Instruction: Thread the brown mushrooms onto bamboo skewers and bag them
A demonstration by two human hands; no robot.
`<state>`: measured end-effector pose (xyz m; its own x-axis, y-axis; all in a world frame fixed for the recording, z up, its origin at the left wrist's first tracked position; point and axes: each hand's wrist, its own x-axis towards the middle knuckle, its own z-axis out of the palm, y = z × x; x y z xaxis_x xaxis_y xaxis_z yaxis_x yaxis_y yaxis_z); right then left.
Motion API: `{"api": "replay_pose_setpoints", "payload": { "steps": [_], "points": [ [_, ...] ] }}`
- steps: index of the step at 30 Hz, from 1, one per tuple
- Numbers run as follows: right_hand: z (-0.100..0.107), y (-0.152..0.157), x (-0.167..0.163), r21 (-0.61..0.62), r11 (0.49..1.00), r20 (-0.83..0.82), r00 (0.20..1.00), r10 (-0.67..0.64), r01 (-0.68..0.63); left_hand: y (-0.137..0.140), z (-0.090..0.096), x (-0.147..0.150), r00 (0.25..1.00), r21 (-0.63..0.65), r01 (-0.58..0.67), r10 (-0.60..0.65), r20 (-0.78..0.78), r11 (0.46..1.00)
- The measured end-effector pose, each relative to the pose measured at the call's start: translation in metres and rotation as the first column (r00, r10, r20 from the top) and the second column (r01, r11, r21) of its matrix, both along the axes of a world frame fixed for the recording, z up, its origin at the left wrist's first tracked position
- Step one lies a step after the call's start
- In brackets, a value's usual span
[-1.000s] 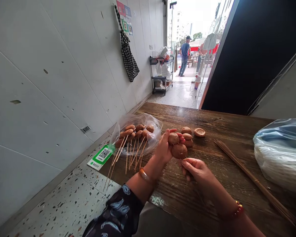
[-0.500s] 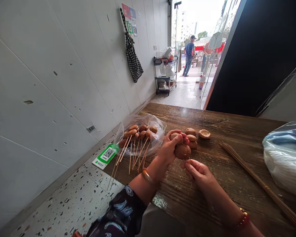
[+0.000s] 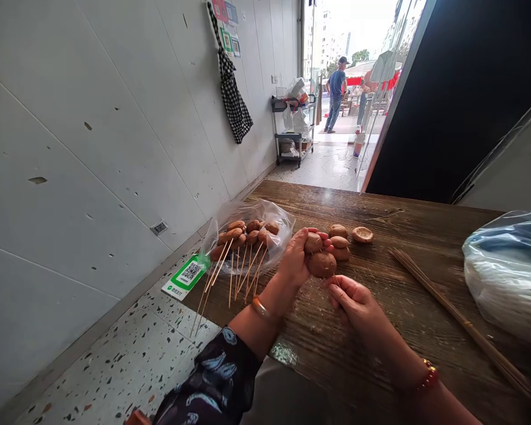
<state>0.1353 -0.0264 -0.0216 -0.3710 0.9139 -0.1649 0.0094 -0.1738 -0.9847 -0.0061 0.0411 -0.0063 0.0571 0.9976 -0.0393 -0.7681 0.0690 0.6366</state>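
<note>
My left hand [image 3: 295,260] is closed around a brown mushroom cap [image 3: 313,242], its fingers behind it and the thumb at its left side. Just below is a larger brown mushroom cap [image 3: 322,265], threaded on a thin skewer. My right hand [image 3: 354,300] pinches the skewer's lower end under this cap. Beyond my left fingers, several loose mushrooms [image 3: 339,242] lie on the wooden table [image 3: 380,330], one of them [image 3: 362,235] with its hollow underside up. To the left, skewered mushrooms [image 3: 234,234] rest in a clear plastic bag [image 3: 280,215], their sticks [image 3: 221,262] pointing towards me.
A bundle of bare skewers [image 3: 442,301] lies on the right of the table. Behind it sits a clear bag with white contents [image 3: 508,283]. A green-and-white QR code card [image 3: 186,277] is at the left edge. A cart [image 3: 292,130] stands near the doorway, with people outside.
My left thumb has moved off the front of the upper mushroom to its left side, so more of that cap shows. My right hand keeps its pinch; the view has shifted slightly.
</note>
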Motion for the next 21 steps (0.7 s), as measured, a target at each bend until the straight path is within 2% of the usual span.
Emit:
{"api": "replay_pose_setpoints", "payload": {
  "steps": [4,8,10,13,16,18,21],
  "points": [
    [-0.003,0.001,0.000,0.072,0.997,0.038,0.999,-0.020,0.018,0.000,-0.001,0.002,1.000,0.027,0.007,-0.007,-0.005,1.000],
    [-0.003,0.002,0.005,0.007,1.000,0.062,0.998,0.010,-0.011,0.000,-0.004,0.002,1.000,0.031,-0.021,0.021,-0.001,0.999],
    [-0.003,0.003,0.010,0.018,0.999,0.119,0.993,0.025,-0.027,0.001,-0.007,0.002,0.999,0.019,-0.055,0.055,0.001,0.998],
    [-0.005,0.010,0.021,0.190,0.982,0.312,0.949,-0.040,-0.021,0.004,-0.011,0.001,0.990,-0.015,-0.141,0.142,0.022,0.990],
    [-0.009,0.017,0.029,0.403,0.915,0.494,0.845,-0.206,-0.013,0.006,-0.015,0.000,0.980,-0.053,-0.194,0.196,0.044,0.980],
    [-0.010,0.021,0.034,0.449,0.893,0.559,0.791,-0.249,-0.037,0.008,-0.017,0.001,0.976,-0.068,-0.202,0.206,0.067,0.977],
    [-0.006,0.021,0.043,0.417,0.908,0.587,0.770,-0.251,-0.022,0.008,-0.020,0.003,0.975,-0.104,-0.177,0.189,0.117,0.979]
  ]
}}
